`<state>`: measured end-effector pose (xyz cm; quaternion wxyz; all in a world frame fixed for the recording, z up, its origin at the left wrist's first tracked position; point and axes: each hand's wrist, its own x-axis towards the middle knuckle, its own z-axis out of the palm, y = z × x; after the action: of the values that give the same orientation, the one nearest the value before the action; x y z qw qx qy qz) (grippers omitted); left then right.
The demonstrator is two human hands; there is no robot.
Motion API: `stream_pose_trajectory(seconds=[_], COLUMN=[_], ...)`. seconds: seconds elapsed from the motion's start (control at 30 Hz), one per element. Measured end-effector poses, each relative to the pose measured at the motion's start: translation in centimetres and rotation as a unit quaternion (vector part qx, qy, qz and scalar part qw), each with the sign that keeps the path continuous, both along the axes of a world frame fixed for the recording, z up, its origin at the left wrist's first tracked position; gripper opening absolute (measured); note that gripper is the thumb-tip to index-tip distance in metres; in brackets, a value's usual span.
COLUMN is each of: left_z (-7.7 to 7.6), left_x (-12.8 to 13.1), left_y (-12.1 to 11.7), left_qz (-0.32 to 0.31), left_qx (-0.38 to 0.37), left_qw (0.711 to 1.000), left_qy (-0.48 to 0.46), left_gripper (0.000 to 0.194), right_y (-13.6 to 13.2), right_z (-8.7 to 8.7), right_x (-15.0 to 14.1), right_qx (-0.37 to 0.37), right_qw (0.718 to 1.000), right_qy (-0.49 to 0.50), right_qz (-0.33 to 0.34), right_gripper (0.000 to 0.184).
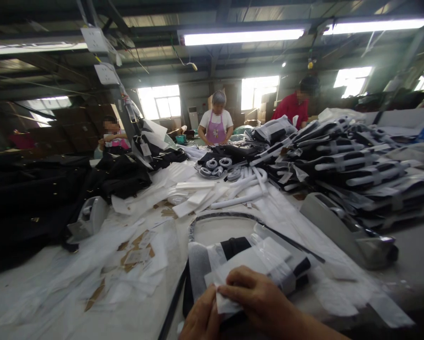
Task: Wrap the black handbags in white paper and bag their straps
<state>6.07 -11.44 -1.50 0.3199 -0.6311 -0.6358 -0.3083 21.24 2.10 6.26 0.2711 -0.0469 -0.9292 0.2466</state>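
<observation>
In front of me lies a dark bag [233, 245] with a looped handle [226, 216] standing out at its far side and grey padding around it. White wrapping paper [250, 268] covers its middle, with clear plastic film on the right part. My right hand [259, 300] pinches the near edge of this paper between thumb and fingers. Close beside it, my left hand [203, 316] is closed on the same paper edge, its fingers bent and partly cut off by the frame's bottom. A dark strap [172, 302] runs along the bag's left side.
To the right sits a grey tape dispenser [346, 231], below a tall pile of wrapped bags [360, 160]. A second dispenser [91, 215] stands left near black bags [30, 193]. Paper tags [137, 255], plastic sheets and white foam tubes [236, 199] litter the table. Several co-workers stand beyond.
</observation>
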Motion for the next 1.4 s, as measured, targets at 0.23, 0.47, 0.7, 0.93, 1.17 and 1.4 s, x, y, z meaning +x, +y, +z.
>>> stream_pose_trajectory(seconds=[0.23,0.47,0.7,0.93,1.17,1.4], left_z=[-0.9,0.8,2.9,3.3,3.3,3.2], left_x=[-0.6,-1.3,-1.0,-1.3,-1.8,-1.7], left_y=[-0.7,-1.1,-0.4,-0.7,-0.2,0.1], left_qz=[-0.036,-0.045,-0.066,-0.079,-0.093,-0.088], left_qx=[-0.035,-0.076,-0.064,-0.098,-0.097,-0.096], left_qw=[0.995,0.996,0.996,0.992,0.99,0.991], left_qy=[-0.082,0.025,0.019,0.03,0.035,0.042], left_gripper=[0.048,0.037,0.035,0.039,0.041,0.042], right_y=[-0.2,-1.0,-3.5,-5.1,-5.2,-5.5], right_z=[-0.7,-0.8,-5.7,-5.9,-6.2,-6.9], right_x=[0.0,2.7,5.9,2.5,2.7,4.1], right_qx=[0.065,0.124,0.281,0.238,0.148,0.154], right_qw=[0.995,0.981,0.958,0.962,0.972,0.972], right_qy=[0.08,0.147,0.046,0.128,0.179,0.177], right_qz=[0.01,0.033,0.016,-0.037,-0.009,-0.007], right_gripper=[0.025,0.012,0.031,0.017,0.02,0.022])
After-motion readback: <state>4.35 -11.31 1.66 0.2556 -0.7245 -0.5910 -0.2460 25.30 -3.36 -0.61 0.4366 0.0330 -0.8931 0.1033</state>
